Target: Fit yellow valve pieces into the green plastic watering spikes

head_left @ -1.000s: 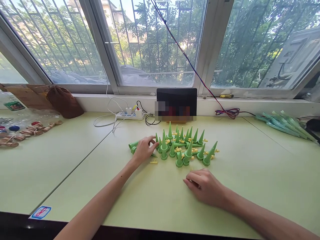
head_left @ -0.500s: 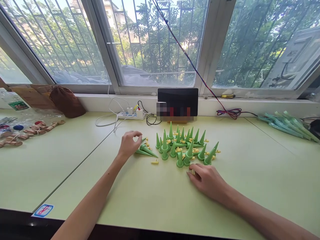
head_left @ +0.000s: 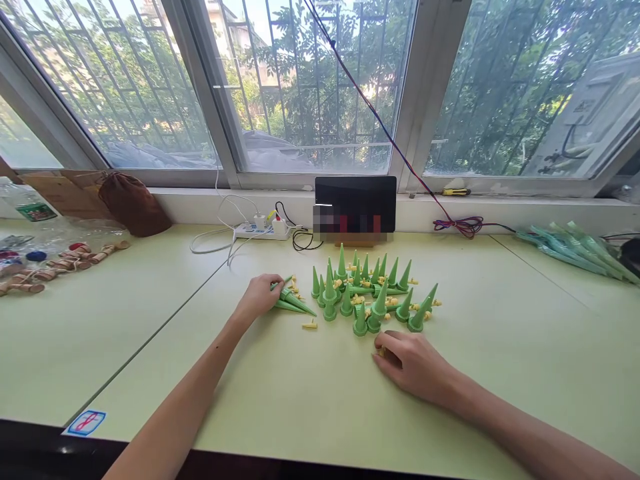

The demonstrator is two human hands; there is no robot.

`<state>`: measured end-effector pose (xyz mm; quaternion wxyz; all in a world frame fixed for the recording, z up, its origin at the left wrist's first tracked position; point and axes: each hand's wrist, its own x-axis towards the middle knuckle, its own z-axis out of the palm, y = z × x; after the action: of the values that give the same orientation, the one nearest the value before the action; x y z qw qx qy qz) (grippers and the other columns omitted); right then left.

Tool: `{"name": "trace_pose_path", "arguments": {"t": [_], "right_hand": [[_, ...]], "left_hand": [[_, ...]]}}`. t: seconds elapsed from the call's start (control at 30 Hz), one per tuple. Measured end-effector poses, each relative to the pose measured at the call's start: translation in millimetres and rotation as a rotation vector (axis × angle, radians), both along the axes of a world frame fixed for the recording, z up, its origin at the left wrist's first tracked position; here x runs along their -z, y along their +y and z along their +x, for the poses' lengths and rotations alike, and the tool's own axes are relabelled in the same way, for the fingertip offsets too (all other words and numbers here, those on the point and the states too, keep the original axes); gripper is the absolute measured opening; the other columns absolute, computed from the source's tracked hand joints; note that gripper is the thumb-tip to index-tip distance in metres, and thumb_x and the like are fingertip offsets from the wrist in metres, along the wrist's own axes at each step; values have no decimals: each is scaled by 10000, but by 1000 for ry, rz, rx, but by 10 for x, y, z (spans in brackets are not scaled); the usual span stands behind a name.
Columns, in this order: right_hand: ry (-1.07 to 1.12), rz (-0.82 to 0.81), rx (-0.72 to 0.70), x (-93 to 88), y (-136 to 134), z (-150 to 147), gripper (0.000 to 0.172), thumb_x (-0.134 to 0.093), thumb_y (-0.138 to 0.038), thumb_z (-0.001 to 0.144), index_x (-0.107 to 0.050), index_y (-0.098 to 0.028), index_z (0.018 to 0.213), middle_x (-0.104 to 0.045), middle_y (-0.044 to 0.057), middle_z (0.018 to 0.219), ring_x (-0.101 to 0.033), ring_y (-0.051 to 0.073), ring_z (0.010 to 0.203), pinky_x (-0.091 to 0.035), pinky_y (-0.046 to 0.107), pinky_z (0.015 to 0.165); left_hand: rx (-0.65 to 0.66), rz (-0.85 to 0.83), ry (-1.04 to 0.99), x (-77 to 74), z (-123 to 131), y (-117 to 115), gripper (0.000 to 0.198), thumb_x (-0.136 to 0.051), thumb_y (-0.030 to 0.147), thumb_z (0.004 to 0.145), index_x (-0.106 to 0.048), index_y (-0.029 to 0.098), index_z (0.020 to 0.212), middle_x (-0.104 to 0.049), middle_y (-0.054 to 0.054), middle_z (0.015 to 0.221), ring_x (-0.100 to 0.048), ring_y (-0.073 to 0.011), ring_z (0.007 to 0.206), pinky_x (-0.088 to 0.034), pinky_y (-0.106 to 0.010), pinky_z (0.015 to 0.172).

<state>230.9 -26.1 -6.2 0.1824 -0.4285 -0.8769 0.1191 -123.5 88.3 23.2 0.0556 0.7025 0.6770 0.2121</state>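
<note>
My left hand (head_left: pixel 261 295) is closed at the wide ends of several green plastic cone spikes (head_left: pixel 295 303) lying on their sides, its fingertips on one of them. My right hand (head_left: pixel 409 359) rests near the table's middle, fingers curled round a small yellow plastic valve piece (head_left: pixel 381 351) that is mostly hidden. Beyond it stands a cluster of upright green cones (head_left: pixel 380 301), with small yellow pieces scattered among them. A single yellow valve (head_left: pixel 310 325) lies between my hands, nearer the left.
A dark tablet (head_left: pixel 355 207) leans at the back near a white power strip (head_left: pixel 263 231) with cables. Wooden pieces on a cord (head_left: pixel 65 263) and a brown drawstring bag (head_left: pixel 134 203) sit at the left. Green-blue plastic packets (head_left: pixel 575 250) lie at the right.
My left hand has come down onto the lying green cones and its fingers have closed there. My right hand has drawn slightly toward me, the yellow piece still in its fingers.
</note>
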Motion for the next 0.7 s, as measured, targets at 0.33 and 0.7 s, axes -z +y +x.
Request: {"name": "trace_pose_path", "arguments": {"t": [0.33, 0.7], "right_hand": [[-7, -30, -115, -23, -40, 21, 99, -548, -157, 968, -582, -210, 891, -643, 19, 824, -562, 164, 666, -364, 283, 626], [-16, -76, -7, -43, -62, -5, 33, -607, -193, 957, -589, -200, 984, -670, 32, 867, -605, 184, 684, -407, 294, 637]], "left_hand": [[14, -53, 4, -58, 47, -44, 409, -451, 440, 857, -723, 201, 666, -761, -90, 754, -650, -251, 756, -451, -311, 680], [32, -112, -31, -133, 64, -100, 379, -454, 445, 802, -708, 212, 646, -749, -75, 736, -636, -249, 749, -441, -308, 675]]}}
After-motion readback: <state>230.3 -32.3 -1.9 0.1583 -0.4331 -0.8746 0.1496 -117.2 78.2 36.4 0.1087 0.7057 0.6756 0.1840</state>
